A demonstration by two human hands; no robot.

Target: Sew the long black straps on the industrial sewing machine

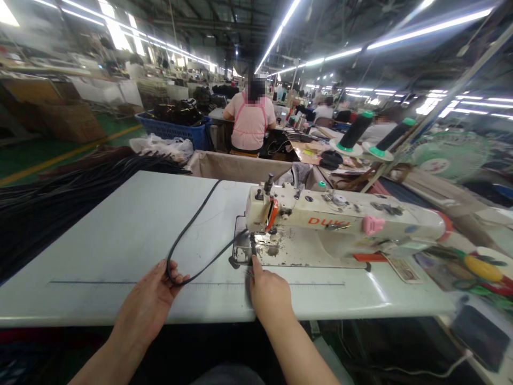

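Note:
A long, thin black strap (182, 238) curves over the pale sewing table (100, 230), from its back edge round through my left hand (154, 294) and on to the needle area of the sewing machine (340, 219). My left hand is palm up, its fingers curled around the strap's bend. Just in front of the presser foot, my right hand (270, 291) pinches a short dark end of strap (253, 245) against the metal plate, index finger pointing forward. Whether that end belongs to the same strap cannot be made out.
Many dark strips (60, 203) hang at the left edge of the table. Behind it stand a cloth-lined bin (232, 164) and a blue basket (176, 131). A person in a pink apron (250, 120) sits beyond. Thread cones (355, 132) and yellow-handled scissors (483, 268) are at the right.

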